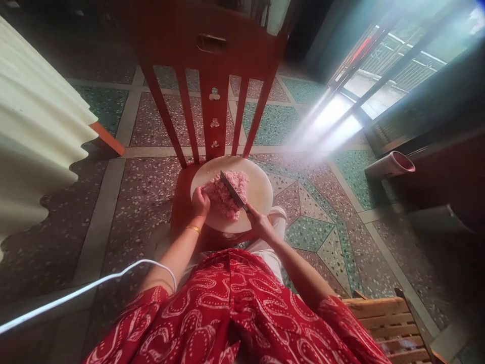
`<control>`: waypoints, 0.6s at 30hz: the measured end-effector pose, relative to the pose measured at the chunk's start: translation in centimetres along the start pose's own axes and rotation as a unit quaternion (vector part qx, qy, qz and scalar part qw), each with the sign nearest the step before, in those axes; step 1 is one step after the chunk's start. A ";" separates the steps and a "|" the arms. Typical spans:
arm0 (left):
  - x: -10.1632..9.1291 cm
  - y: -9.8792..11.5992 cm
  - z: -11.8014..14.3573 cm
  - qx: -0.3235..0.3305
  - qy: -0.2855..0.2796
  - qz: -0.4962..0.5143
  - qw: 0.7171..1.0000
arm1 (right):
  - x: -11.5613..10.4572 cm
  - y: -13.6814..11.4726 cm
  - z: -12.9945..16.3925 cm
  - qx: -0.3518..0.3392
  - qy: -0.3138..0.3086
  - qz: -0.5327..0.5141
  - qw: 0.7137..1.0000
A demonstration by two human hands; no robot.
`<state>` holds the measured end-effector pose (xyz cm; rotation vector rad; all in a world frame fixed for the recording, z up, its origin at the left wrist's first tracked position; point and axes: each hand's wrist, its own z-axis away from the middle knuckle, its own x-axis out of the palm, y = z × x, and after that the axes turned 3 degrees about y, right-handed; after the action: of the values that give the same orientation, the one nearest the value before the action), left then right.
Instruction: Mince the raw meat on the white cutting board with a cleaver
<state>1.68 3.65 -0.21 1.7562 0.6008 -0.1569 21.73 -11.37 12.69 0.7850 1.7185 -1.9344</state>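
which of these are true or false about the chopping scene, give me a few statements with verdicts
1. The right hand holds a knife. True.
2. The pink minced meat lies on a square black tray. False: it lies on a round white board.
3. The board rests on the seat of a red chair. True.
4. The left hand is lifted well away from the meat. False: it rests against the pile's left edge.
5. The left wrist wears a gold bangle. True.
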 end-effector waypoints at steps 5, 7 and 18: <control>0.4 -0.5 0.0 0.011 0.019 0.005 1.000 | -3.2 -4.2 0.5 -0.061 0.108 -0.030 0.992; 0.5 -0.5 0.0 0.008 0.026 0.008 1.000 | -2.4 -4.5 0.0 -0.086 0.148 -0.030 0.985; -0.1 -0.8 0.0 0.000 0.013 0.049 0.999 | -2.5 -2.1 0.0 -0.052 0.076 -0.010 0.996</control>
<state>1.18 3.71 -0.86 1.7855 0.5332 -0.0661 22.22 -11.20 15.89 0.8988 1.9059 -1.8239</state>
